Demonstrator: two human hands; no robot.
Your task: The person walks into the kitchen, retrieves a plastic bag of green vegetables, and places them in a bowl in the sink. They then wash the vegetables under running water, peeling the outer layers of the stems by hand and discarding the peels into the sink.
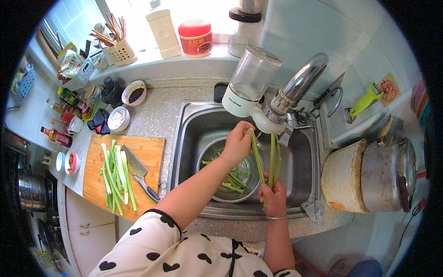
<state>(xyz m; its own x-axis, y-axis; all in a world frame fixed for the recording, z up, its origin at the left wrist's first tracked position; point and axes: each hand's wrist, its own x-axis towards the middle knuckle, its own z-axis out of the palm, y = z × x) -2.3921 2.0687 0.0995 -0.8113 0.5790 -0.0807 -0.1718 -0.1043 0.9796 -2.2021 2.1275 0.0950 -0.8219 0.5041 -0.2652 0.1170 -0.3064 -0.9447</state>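
Observation:
Over a metal bowl (204,152) in the steel sink (304,166), my left hand (238,142) pinches the upper end of a green celery stalk (258,155). Lower and to the right, my right hand (274,197) grips several celery stalks (273,159), with the pinched stalk's lower end at its fingers. The stalks stand beneath the faucet filter (270,119). Green pieces (235,181) lie in the bowl. On the wooden cutting board (148,149), left of the sink, more celery stalks (116,176) lie beside a cleaver (136,168) with a dark handle.
A curved faucet (308,76) with a clear filter cylinder (254,72) rises over the sink. Large metal pots (384,173) stand on the right. Small bowls (118,118) and seasoning bottles (57,136) sit on the left. A red-lidded jar (195,38) stands on the windowsill.

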